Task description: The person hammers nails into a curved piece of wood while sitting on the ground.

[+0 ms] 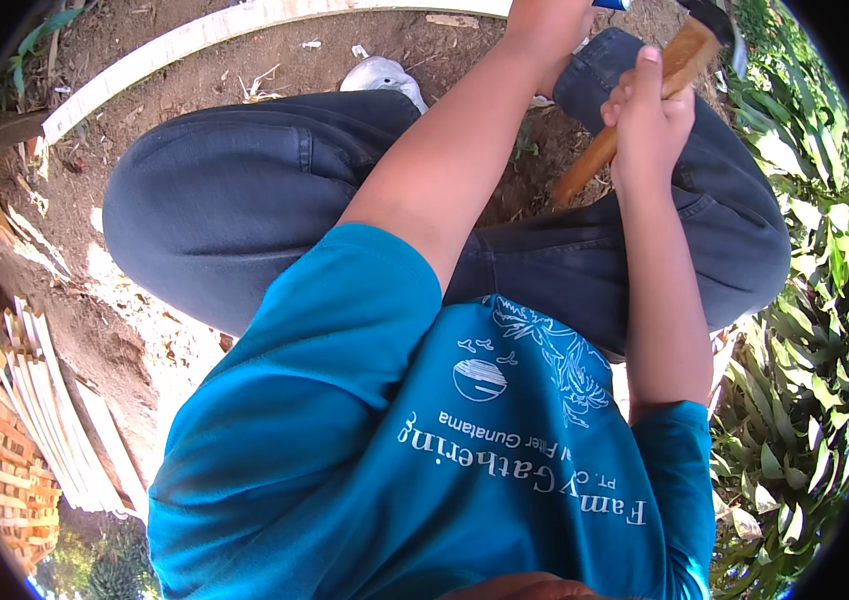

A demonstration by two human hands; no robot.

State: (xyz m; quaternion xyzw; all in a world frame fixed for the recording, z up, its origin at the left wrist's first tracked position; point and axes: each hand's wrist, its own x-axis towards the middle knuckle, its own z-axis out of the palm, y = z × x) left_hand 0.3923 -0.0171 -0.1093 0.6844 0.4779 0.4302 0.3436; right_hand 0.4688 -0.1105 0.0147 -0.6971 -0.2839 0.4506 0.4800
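Note:
My right hand [650, 120] is wrapped round the wooden handle of a hammer [595, 165], thumb up along it. The hammer slants up to the right over my right leg, and its dark metal head is partly cut off at the top edge. My left arm reaches forward, and my left hand [552, 30] is at the top edge with most of its fingers out of view. A blue rod-like thing [612, 4] with a pale end sticks out from the right side of that hand. The rest of it is hidden.
I sit cross-legged in dark trousers [215, 200] on bare soil [195, 70]. A long pale curved strip [165, 62] arcs across the front. To my left lie a bundle of thin pale slats [60, 420] and a woven basket [10, 480]. Leafy plants [795, 400] line the right.

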